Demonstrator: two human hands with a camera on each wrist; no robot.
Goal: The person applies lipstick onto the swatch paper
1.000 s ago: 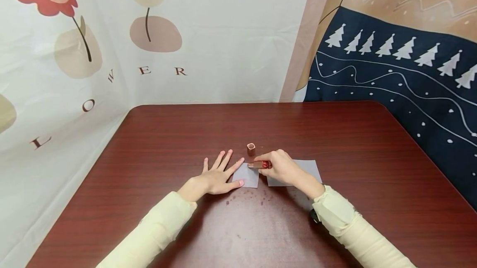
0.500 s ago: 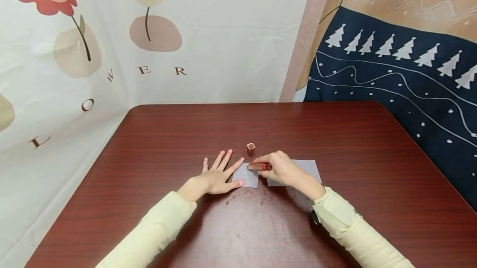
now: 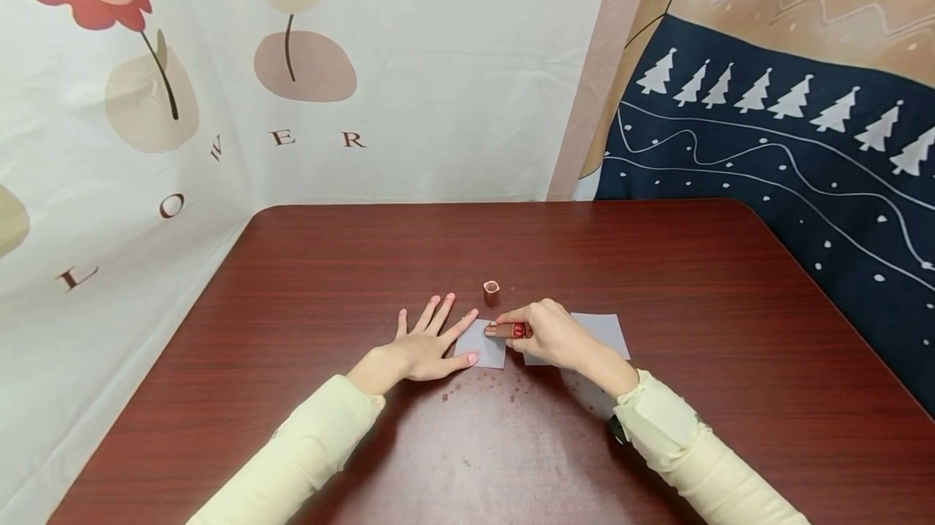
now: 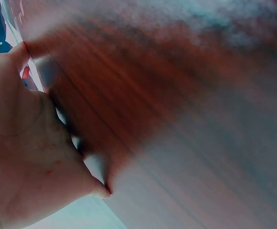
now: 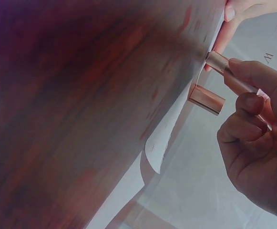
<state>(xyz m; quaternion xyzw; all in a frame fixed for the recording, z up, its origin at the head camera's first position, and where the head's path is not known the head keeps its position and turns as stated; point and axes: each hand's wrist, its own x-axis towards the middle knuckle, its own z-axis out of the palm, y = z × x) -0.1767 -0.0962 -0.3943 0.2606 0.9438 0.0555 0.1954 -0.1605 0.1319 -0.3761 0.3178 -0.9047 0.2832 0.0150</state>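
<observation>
My left hand lies with its fingers spread on the table, the thumb and index finger touching the left side of a small grey-white piece of paper. In my right hand I hold a lipstick in a rose-gold tube, pinched between thumb and curled fingers. Its tip end points left and meets the paper, as far as I can see; any mark there is too small to make out. The lipstick's cap stands upright just beyond the paper. In the right wrist view the tube shows past my fingers.
A second piece of paper lies partly under my right hand and forearm. Small reddish specks dot the dark red table on the near side of the papers. Printed cloths hang behind the table.
My right hand has shifted slightly toward me, and the lipstick's tip has slid a short way down the paper. My left hand and the cap hold their places.
</observation>
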